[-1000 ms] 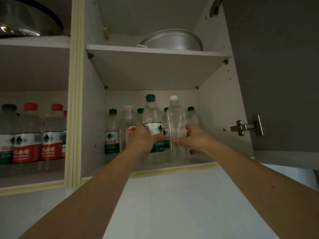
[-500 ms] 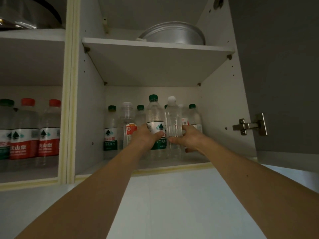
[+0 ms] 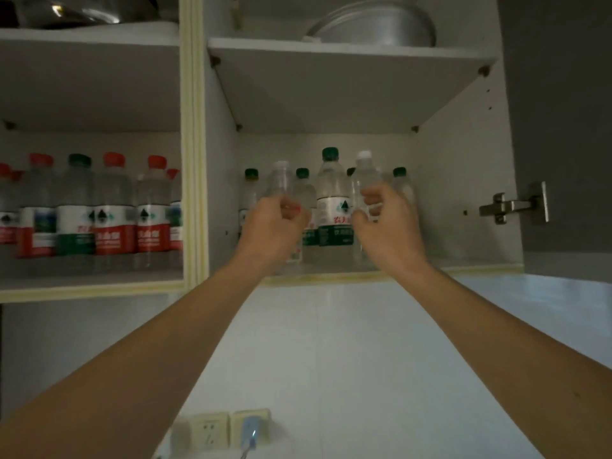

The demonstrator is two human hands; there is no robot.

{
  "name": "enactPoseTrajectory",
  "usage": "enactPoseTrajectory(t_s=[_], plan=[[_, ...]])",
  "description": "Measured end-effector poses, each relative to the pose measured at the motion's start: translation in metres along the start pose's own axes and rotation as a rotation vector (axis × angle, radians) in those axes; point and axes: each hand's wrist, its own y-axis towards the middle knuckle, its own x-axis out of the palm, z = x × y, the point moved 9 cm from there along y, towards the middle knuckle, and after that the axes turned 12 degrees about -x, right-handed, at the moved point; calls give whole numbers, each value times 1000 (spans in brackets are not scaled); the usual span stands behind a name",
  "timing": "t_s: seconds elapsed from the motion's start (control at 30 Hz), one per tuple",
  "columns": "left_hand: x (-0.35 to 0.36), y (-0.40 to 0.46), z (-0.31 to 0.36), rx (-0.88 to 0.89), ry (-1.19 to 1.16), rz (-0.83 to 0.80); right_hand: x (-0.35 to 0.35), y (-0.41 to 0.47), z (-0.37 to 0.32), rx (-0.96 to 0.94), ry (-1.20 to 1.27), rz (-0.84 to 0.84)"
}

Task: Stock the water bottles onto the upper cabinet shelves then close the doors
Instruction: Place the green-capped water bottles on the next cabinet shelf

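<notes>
Both my hands are raised in front of the lower right cabinet shelf (image 3: 334,276), with loosely curled fingers that hold nothing. My left hand (image 3: 271,223) hangs in front of a clear bottle with a red label (image 3: 281,180). My right hand (image 3: 387,220) is just in front of a clear white-capped bottle (image 3: 364,173). Between the hands a tall green-capped, green-labelled bottle (image 3: 332,200) stands upright on the shelf. More green-capped bottles (image 3: 400,180) stand behind. The left compartment holds a row of red- and green-labelled bottles (image 3: 109,213).
The grey cabinet door (image 3: 563,120) stands open at the right on its metal hinge (image 3: 513,207). A metal basin (image 3: 374,24) sits on the upper right shelf and a pan (image 3: 76,11) on the upper left. Wall sockets (image 3: 228,429) lie below on the white tiles.
Both hands have let go of the green-capped and white-capped bottles and drawn back a little. The bottles now stand on the shelf, and the view has shifted right and down.
</notes>
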Motion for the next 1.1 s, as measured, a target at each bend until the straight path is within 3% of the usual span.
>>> enactPoseTrajectory(t_s=[0.17,0.27,0.37,0.5,0.8,0.93,1.1], plan=[[-67,-80,-23,100,-108,35,22,-83,-53,-52,262,-26],[-91,-128,-66,55,-74,9,49,-147,-75,-58,350,-84],[-112,-168,-130,-89,-3,31,94,-214,-82,17,421,-218],[-127,-224,-235,-359,93,-12,172,-316,-70,235,471,-531],[-119,-389,-447,-883,411,-312,265,-576,-30,712,360,-1157],[-109,-439,-503,-1002,532,-435,272,-656,-22,875,287,-1295],[-81,-474,-543,-1049,693,-625,275,-708,-19,1012,247,-1331]])
